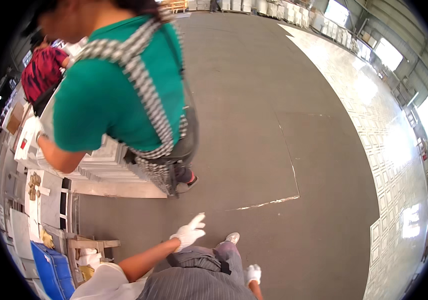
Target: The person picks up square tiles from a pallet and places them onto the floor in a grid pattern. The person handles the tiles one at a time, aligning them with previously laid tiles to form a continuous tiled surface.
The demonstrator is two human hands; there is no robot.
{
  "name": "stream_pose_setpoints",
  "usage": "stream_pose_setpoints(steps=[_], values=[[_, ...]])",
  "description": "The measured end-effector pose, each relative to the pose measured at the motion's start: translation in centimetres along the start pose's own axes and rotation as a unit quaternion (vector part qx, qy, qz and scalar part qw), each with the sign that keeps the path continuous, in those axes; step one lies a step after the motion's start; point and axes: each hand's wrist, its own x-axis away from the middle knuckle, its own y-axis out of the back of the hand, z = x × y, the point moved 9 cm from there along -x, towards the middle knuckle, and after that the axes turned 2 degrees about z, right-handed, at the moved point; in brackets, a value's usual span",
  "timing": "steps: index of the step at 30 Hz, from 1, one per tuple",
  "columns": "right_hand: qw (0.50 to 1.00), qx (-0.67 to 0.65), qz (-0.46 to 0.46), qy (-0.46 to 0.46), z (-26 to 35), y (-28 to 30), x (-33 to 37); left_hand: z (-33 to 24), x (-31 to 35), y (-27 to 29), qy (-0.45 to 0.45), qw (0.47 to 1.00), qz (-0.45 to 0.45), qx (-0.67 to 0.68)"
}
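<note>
My left hand (pixel 189 235), in a white glove, hangs over the grey floor with its fingers spread and nothing in them. Lower and to the right, my right hand (pixel 254 273), also white-gloved, is at my side; its fingers look curled in, and no object shows in it. Neither hand touches anything. My shoe (pixel 232 238) shows on the floor between them. Nearest to my left hand are a low wooden stool (pixel 91 244) and a blue plastic crate (pixel 53 270).
A co-worker in a green shirt (pixel 124 95) stands ahead on the left at a stack of pale slabs (pixel 106 167). Another person in a red patterned shirt (pixel 43 72) is beyond. White patterned tile panels (pixel 374 145) lie along the right. Pale scrape lines (pixel 269 202) mark the floor.
</note>
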Motion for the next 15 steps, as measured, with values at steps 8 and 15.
stream_pose_setpoints(steps=[8, 15], values=[[0.993, -0.061, 0.100, 0.022, 22.6, 22.5, -17.8, -21.8, -15.2, -15.7, -0.020, 0.969, 0.082, -0.233], [0.953, -0.017, 0.189, 0.236, 55.0, 12.2, -31.0, -33.7, -31.0, -10.5, 0.002, 0.993, -0.067, -0.100]])
